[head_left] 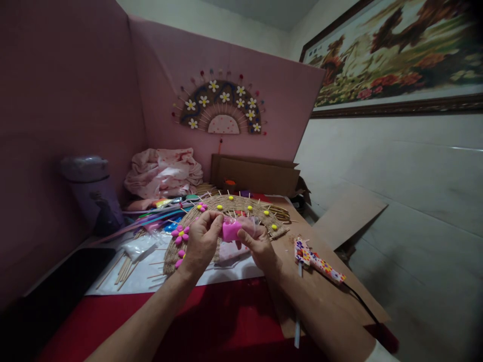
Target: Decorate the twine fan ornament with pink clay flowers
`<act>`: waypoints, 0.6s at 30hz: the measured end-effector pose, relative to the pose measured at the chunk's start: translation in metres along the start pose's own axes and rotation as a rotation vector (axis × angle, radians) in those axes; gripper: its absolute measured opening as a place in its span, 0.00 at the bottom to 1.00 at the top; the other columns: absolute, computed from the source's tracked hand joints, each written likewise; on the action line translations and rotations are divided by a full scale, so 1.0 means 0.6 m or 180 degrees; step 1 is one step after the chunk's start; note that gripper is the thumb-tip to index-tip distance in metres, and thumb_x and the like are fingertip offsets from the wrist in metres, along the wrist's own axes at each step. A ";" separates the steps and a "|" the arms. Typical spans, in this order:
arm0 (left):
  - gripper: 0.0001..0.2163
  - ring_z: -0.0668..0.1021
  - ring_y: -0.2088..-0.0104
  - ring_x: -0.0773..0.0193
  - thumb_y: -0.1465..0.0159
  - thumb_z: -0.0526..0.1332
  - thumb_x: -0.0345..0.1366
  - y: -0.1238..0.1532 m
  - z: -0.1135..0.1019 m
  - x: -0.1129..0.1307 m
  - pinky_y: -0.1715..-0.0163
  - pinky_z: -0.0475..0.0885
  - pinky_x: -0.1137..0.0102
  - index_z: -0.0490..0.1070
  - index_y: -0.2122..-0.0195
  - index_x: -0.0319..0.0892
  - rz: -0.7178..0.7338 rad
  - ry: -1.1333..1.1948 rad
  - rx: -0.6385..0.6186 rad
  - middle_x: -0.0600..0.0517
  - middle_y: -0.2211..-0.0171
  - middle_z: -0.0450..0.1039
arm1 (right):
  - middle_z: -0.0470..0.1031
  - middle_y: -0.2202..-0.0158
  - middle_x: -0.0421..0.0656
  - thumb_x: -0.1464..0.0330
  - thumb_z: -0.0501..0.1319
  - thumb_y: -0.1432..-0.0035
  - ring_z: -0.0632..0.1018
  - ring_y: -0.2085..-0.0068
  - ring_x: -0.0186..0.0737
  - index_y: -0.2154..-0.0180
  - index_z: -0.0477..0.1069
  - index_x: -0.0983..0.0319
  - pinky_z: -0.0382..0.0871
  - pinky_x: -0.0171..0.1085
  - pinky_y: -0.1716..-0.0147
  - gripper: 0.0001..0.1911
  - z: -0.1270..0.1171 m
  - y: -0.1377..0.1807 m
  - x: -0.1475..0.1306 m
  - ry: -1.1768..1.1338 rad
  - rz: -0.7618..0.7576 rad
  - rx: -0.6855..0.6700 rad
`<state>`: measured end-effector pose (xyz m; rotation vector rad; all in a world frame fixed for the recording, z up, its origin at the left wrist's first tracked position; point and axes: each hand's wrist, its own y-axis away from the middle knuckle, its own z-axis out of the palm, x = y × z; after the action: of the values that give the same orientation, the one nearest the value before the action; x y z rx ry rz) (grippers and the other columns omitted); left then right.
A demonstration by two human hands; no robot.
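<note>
In the head view, a small clear plastic bag of bright pink modelling clay (231, 230) is held up between my hands. My right hand (260, 246) grips it from the right, thumb across its front. My left hand (204, 241) has thumb and fingertips pinched together at the bag's left edge; whether a bit of clay is between them is hidden. Behind and below lies a half-round fan wrapped in twine (241, 201), with sticks poking from its rim. Pink flowers with yellow centres (180, 234) sit on its left side, and several bare yellow dots (249, 207) follow its curve.
A flower-patterned glue gun (317, 264) lies on brown cardboard (335, 296) at right. Left are loose wooden sticks (124, 271), a dark flat panel (64, 281) and a purple tumbler (90, 196). Bunched pink cloth (164, 173) and a finished fan (222, 100) are behind.
</note>
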<state>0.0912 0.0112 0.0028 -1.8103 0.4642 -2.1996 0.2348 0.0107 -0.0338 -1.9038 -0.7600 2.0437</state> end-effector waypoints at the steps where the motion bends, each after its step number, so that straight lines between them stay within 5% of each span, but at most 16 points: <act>1: 0.09 0.68 0.78 0.71 0.44 0.61 0.39 0.000 0.000 0.001 0.78 0.64 0.76 0.69 0.75 0.38 0.0027 -0.0038 -0.0002 0.56 0.79 0.67 | 0.68 0.74 0.40 0.59 0.62 0.45 0.65 0.76 0.30 0.65 0.76 0.61 0.62 0.32 0.77 0.12 0.000 0.001 -0.002 0.0016 0.0023 -0.0051; 8: 0.08 0.69 0.77 0.70 0.45 0.61 0.38 0.001 -0.002 0.007 0.77 0.65 0.76 0.70 0.75 0.39 0.0032 -0.0103 -0.0052 0.55 0.78 0.68 | 0.71 0.72 0.39 0.57 0.65 0.50 0.66 0.76 0.30 0.59 0.73 0.60 0.64 0.31 0.77 0.18 0.001 0.002 -0.012 -0.0148 0.0252 -0.0212; 18: 0.08 0.68 0.79 0.72 0.43 0.60 0.38 0.001 -0.001 -0.005 0.79 0.65 0.76 0.68 0.74 0.39 -0.0030 0.0148 -0.0051 0.57 0.80 0.66 | 0.70 0.74 0.40 0.54 0.62 0.46 0.67 0.77 0.31 0.63 0.72 0.62 0.65 0.33 0.76 0.17 -0.003 -0.003 0.014 -0.0313 0.0103 -0.0094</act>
<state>0.0910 0.0118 -0.0004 -1.7762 0.4853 -2.2547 0.2356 0.0168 -0.0403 -1.8541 -0.7912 2.1713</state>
